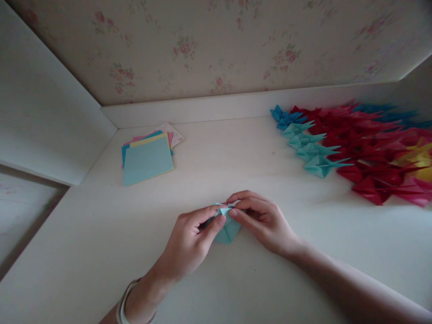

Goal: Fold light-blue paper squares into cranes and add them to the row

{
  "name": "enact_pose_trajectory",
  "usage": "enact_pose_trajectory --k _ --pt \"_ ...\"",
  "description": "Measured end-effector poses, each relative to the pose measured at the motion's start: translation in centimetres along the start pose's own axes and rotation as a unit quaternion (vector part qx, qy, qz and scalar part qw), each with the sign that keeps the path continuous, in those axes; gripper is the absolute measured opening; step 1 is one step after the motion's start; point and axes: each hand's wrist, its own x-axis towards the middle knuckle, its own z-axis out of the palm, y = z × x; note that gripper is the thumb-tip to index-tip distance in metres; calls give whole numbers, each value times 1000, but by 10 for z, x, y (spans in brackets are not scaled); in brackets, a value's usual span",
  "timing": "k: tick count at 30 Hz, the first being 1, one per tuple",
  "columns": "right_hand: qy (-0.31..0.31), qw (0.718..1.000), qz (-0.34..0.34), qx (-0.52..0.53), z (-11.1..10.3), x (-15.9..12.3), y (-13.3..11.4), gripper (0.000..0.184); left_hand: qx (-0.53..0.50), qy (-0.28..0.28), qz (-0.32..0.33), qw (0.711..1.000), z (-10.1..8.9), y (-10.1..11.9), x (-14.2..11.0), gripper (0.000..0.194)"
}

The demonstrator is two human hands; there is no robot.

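Observation:
A light teal piece of folded origami paper (227, 231) is between my two hands, low in the middle of the head view. It has a crease down its centre and a small folded flap at its top. My left hand (192, 238) pinches its left upper edge between thumb and fingers. On the right upper edge, my right hand (265, 220) pinches the paper with thumb and index finger. Part of the paper's upper side is hidden behind the fingers.
A stack of coloured square paper (148, 159), teal on top, lies at the back left of the white table (216, 288). Folded teal paper cranes (319, 165) stand in a row at the right, beside many red ones (376, 186), with pink, blue and yellow among them.

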Motion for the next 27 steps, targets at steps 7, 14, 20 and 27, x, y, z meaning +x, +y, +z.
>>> enact_pose_trajectory --k 7,14,20,27 --pt "8 1000 -9 -11 2 1 2 8 78 37 7 996 1 -4 -2 35" --pt "0 999 22 -27 3 0 3 12 119 40 30 992 -2 1 0 23" --pt "-27 999 21 -30 0 2 -4 13 95 28 -2 995 -5 4 1 23" --pt "-73 992 102 31 -6 5 -6 24 69 54 -31 996 -6 0 2 23"
